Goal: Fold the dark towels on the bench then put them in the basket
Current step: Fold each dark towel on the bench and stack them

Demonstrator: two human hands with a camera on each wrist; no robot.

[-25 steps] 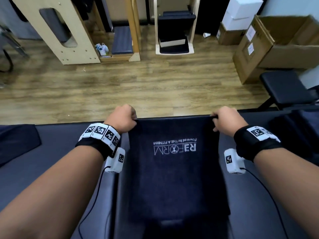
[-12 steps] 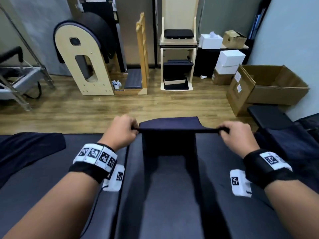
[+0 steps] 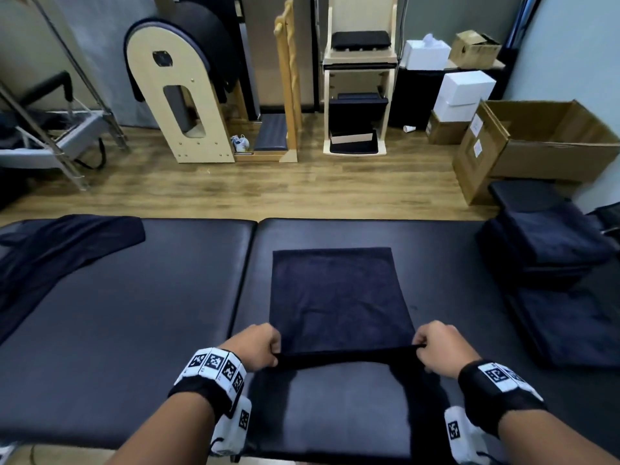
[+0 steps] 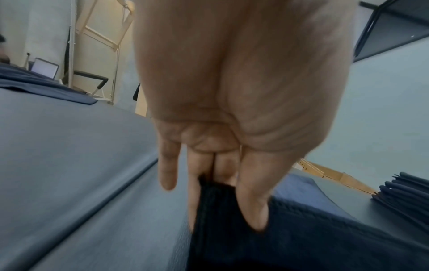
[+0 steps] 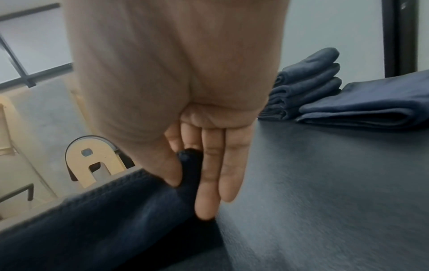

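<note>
A dark towel (image 3: 339, 297) lies spread on the black padded bench (image 3: 134, 313), its far part flat and its near edge lifted. My left hand (image 3: 260, 345) pinches the near left corner, thumb against fingers on the towel (image 4: 220, 210) in the left wrist view. My right hand (image 3: 436, 347) pinches the near right corner of the towel (image 5: 188, 170) the same way. The edge is stretched taut between both hands, a little above the bench. No basket is in view.
A stack of folded dark towels (image 3: 543, 250) sits at the bench's right end, with another flat one (image 3: 570, 327) in front. A loose dark cloth (image 3: 50, 253) lies at the far left. Beyond the bench stand wooden equipment (image 3: 181, 95) and cardboard boxes (image 3: 543, 146).
Both hands, holding the towel edge, came back toward me from the far edge of the bench. The far part of the towel now lies flat on the bench.
</note>
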